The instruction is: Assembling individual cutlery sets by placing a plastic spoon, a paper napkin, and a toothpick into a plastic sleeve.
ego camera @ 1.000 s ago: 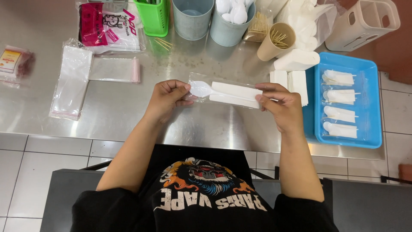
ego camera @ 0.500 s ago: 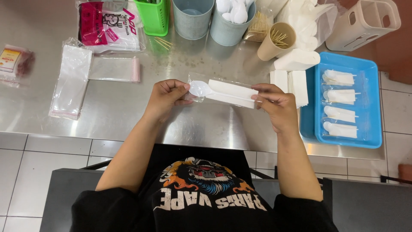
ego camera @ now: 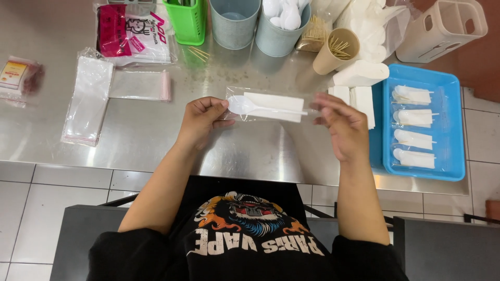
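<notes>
Item in hand: clear plastic sleeve point(ego camera: 271, 106) holding a white plastic spoon point(ego camera: 245, 106) and a folded white napkin point(ego camera: 274, 106), held level above the counter point(ego camera: 156, 130), just left of the blue tray point(ego camera: 454, 125).

Left hand point(ego camera: 200, 122): thumb and fingers pinched on the spoon-bowl end of the sleeve.

Right hand point(ego camera: 341, 125): fingers loosely spread at the sleeve's other end, fingertips close to it; contact cannot be told.

Blue tray: sits at the right end of the counter; holds four finished packs point(ego camera: 414, 126) lying in a column, each with spoon and napkin.

Left of the tray, touching its edge: a stack of folded white napkins point(ego camera: 359, 96), partly behind the right hand.

Beyond the tray's left corner: a white napkin block point(ego camera: 362, 73) and a tan paper cup of toothpicks point(ego camera: 336, 52).

Further left of the tray along the back of the counter: a pale blue cup of white spoons point(ego camera: 281, 26), a second pale blue cup point(ego camera: 234, 23), a green basket point(ego camera: 185, 21).

Behind the tray: a beige caddy point(ego camera: 442, 28) with compartments.

Far left of the tray: a printed red and white bag pack point(ego camera: 133, 39), a loose sleeve with a pink strip point(ego camera: 140, 86), a pile of empty clear sleeves point(ego camera: 88, 101), a small packet point(ego camera: 18, 75) at the counter's edge.
</notes>
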